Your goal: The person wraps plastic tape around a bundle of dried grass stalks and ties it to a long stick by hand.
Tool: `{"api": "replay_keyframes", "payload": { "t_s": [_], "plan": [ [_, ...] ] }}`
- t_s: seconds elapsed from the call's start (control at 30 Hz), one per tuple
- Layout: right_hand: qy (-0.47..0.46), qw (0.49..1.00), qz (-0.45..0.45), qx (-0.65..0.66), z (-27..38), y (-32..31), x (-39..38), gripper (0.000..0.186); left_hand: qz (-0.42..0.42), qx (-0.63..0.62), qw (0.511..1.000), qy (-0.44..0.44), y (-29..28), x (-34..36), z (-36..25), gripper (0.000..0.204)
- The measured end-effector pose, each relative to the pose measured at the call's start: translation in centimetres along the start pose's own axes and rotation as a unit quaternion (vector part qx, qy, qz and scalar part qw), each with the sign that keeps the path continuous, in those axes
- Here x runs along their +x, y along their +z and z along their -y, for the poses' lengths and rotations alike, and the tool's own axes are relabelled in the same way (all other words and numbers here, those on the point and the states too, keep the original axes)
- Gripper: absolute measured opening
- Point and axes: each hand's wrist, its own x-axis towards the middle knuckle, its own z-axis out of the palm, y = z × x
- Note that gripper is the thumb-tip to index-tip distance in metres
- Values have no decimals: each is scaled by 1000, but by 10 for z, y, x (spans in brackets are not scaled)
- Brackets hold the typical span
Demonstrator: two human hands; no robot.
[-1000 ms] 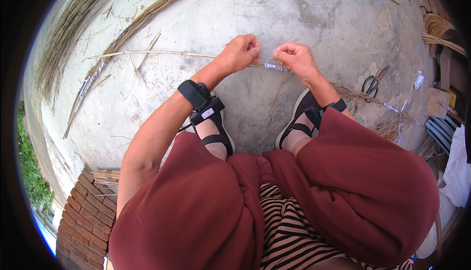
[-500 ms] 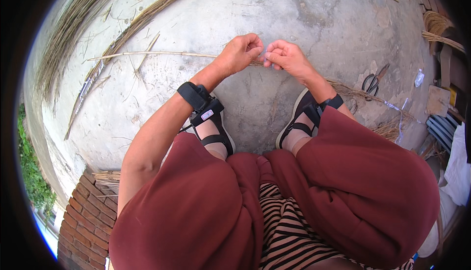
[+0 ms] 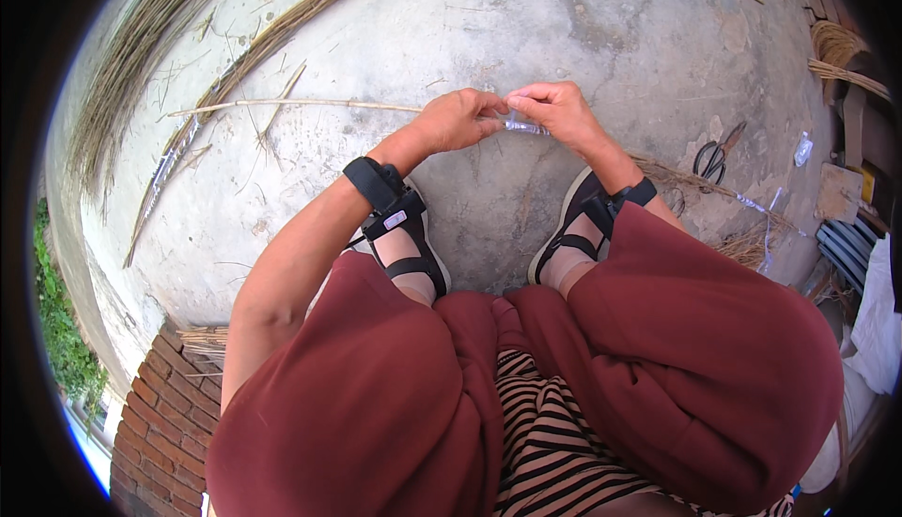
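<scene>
My left hand (image 3: 465, 119) is closed on a long pale stalk (image 3: 319, 101) near a wrapped band of white, shiny strip (image 3: 526, 128). My right hand (image 3: 559, 113) is pinched just above that band, its fingertips meeting those of my left hand; what lies between them is too small to make out. The stalk runs left across a bundle of long twigs (image 3: 254, 52) with shiny wrapping. Right of my right hand, dark-handled scissors (image 3: 714, 162) lie on the concrete beside a twig bundle (image 3: 676, 174) tied with white strip.
A larger twig bundle (image 3: 141, 66) lies at the upper left. My sandalled feet are below my hands. At the right are coiled straw (image 3: 836, 45), blue-grey rods (image 3: 839, 254), a board (image 3: 836, 193) and white sheeting (image 3: 876, 320). Brick edging (image 3: 160, 423) is at the lower left.
My left hand has lowered and flattened slightly over the stalk. My right hand moved left since a second ago and now meets it at the fingertips. The white band shows again below them.
</scene>
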Motion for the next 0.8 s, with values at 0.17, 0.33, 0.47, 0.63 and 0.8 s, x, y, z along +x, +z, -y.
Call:
{"api": "replay_keyframes", "payload": {
  "t_s": [0.17,0.33,0.47,0.63,0.8],
  "plan": [
    [-71,995,-38,-58,-2,0,3,19,21,-49,998,-26,-4,3,-3,19],
    [-22,999,-15,22,-3,-5,2,20,-8,108,994,6,-12,8,-15,20],
    [8,1000,-11,9,2,-9,-3,20,-10,161,987,18,-16,14,-22,20],
    [-6,999,-40,-19,6,-10,-4,21,-17,-87,993,-81,-9,20,-18,16],
    [-4,999,-44,7,5,-10,-6,21,-22,-245,956,-157,-5,23,-15,15]
  ]
}}
